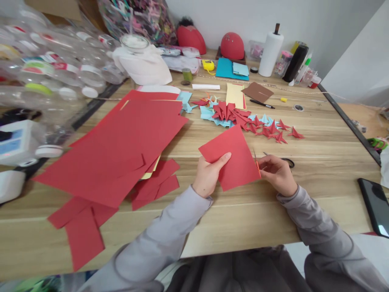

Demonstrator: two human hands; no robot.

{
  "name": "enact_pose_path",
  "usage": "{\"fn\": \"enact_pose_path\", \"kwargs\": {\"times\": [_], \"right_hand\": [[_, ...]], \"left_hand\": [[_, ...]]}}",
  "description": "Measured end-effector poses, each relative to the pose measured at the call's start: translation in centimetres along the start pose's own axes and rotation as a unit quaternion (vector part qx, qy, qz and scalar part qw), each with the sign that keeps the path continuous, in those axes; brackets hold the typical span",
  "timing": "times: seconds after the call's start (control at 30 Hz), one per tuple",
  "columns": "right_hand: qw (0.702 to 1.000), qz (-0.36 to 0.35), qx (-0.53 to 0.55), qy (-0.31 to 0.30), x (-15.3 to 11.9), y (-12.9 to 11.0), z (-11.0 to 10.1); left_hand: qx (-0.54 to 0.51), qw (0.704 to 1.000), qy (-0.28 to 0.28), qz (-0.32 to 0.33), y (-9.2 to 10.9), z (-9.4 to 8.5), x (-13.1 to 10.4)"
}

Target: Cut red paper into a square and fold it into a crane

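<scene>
On the near side of the folded birds, the left hand grips red paper and the right hand pinches a thin orange thing. Keeping the paper still should help.

Bright, diffuse light; outer edges stretched and blurred.

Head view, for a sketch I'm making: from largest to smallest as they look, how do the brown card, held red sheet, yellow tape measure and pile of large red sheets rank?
1. Pile of large red sheets
2. Held red sheet
3. Brown card
4. Yellow tape measure
</scene>
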State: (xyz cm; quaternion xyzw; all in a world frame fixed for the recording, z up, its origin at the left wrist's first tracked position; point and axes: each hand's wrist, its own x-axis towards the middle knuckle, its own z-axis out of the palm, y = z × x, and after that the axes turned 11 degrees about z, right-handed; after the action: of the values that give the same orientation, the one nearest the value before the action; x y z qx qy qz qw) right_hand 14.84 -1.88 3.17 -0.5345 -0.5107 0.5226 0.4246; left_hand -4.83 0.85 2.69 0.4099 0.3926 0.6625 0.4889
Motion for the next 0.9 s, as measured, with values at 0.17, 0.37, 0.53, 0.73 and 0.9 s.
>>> {"fn": "enact_pose_path", "kwargs": {"times": [0.17,0.37,0.53,0.73,0.9], "right_hand": [[0.999,0.025,0.012,-0.044,0.2,0.0,-0.2],[0.997,0.038,0.009,-0.068,0.2,-0.1,-0.1],[0.993,0.040,0.042,-0.105,0.2,-0.1,-0.1],[0.991,0.044,0.055,-0.112,0.2,-0.2,-0.2],[0.990,0.048,0.063,-0.115,0.1,-0.3,0.0]], "left_hand": [[0.029,0.997,0.024,0.067,-0.2,-0.5,0.6],[0.045,0.996,0.011,0.075,-0.1,-0.7,0.7],[0.019,0.998,0.008,0.057,0.1,-0.5,0.6],[-0.017,0.999,0.043,0.026,0.7,-0.2,0.8],[-0.042,0.997,0.061,0.027,0.9,-0.1,1.0]]}}
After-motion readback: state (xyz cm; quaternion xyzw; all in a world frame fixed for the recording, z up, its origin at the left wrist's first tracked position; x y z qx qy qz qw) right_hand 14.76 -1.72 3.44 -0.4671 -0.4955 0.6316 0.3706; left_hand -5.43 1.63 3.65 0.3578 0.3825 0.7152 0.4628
